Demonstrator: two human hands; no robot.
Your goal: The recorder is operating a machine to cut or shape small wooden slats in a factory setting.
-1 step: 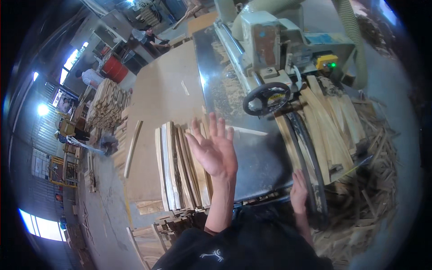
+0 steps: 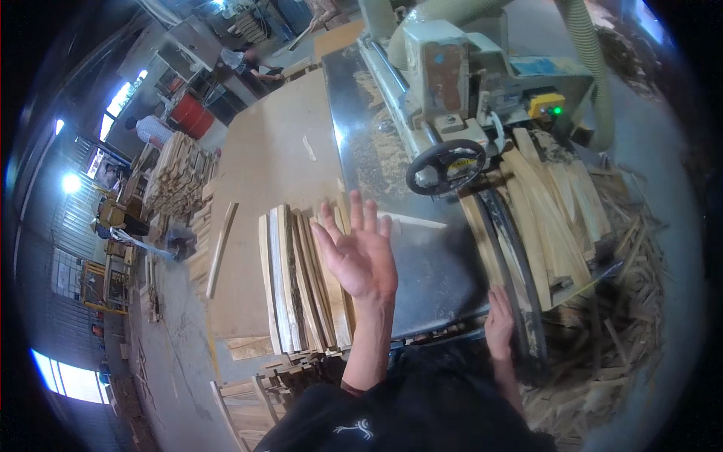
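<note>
My left hand [image 2: 361, 260] is raised palm up, its fingers spread and nothing in it. It hovers above the right part of a row of wooden strips [image 2: 286, 279] lying side by side on the table. At the right edge of the dark metal machine table [image 2: 433, 286], my right hand [image 2: 499, 324] has its fingers stretched out. Its fingertips are at the near end of a long plank [image 2: 482, 233], seemingly touching it. That plank runs beside a dark curved rail [image 2: 520, 275] up to the woodworking machine [image 2: 444, 68] with a black handwheel [image 2: 446, 166].
Long boards [image 2: 546, 203] are stacked right of the rail, beside a heap of wood offcuts [image 2: 617, 339]. A thin sliver [image 2: 414, 221] lies on the metal table. A lone strip [image 2: 222, 250] rests on the left panel. Stacked lumber [image 2: 177, 177] and two people are farther back.
</note>
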